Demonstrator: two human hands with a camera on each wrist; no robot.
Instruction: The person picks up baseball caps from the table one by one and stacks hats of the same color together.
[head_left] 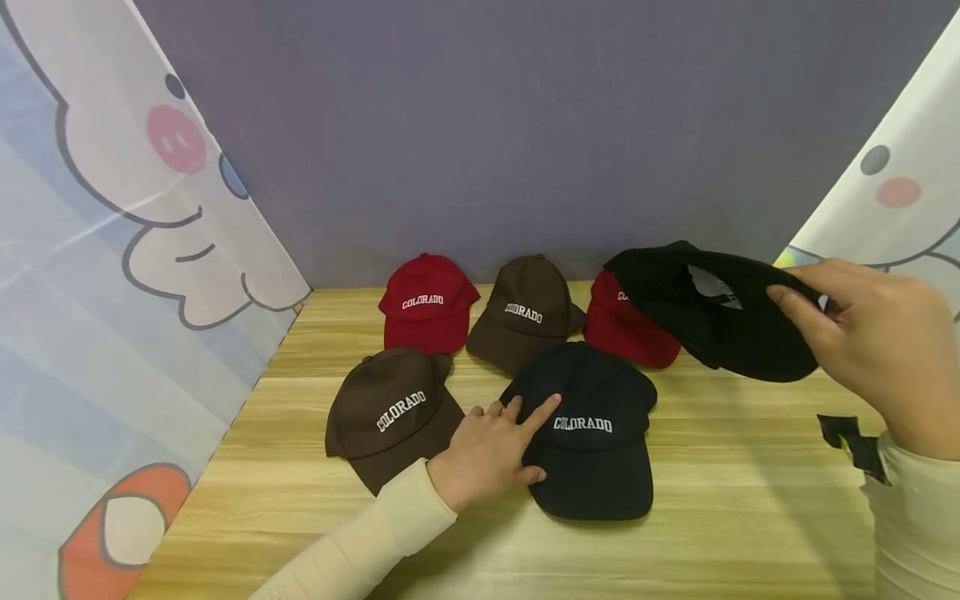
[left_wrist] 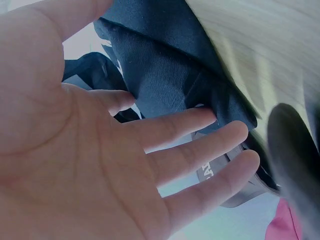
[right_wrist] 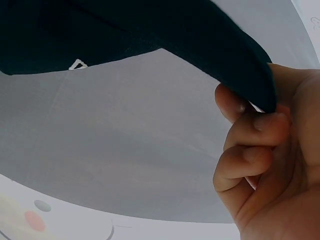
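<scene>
A black cap with white COLORADO lettering (head_left: 596, 483) lies upright on the wooden table, its brim toward me. My left hand (head_left: 483, 454) is at its left side, fingers spread and the extended index finger over the crown beside the lettering. The left wrist view shows that palm (left_wrist: 100, 150) with straight, parted fingers. At the right, my right hand (head_left: 892, 342) pinches the brim of another black cap (head_left: 772, 342) between thumb and fingers. This cap hangs tilted in the air, its hollow inside toward me. In the right wrist view, curled fingers (right_wrist: 250, 130) grip the brim's end.
A brown cap (head_left: 382, 408) sits front left. Along the back stand a red cap (head_left: 427, 321), a brown cap (head_left: 517, 333) and a second red cap (head_left: 622, 333), partly covered by the raised black one. A grey panel (head_left: 480, 133) and printed side sheets (head_left: 75, 333) enclose the table (head_left: 255, 500).
</scene>
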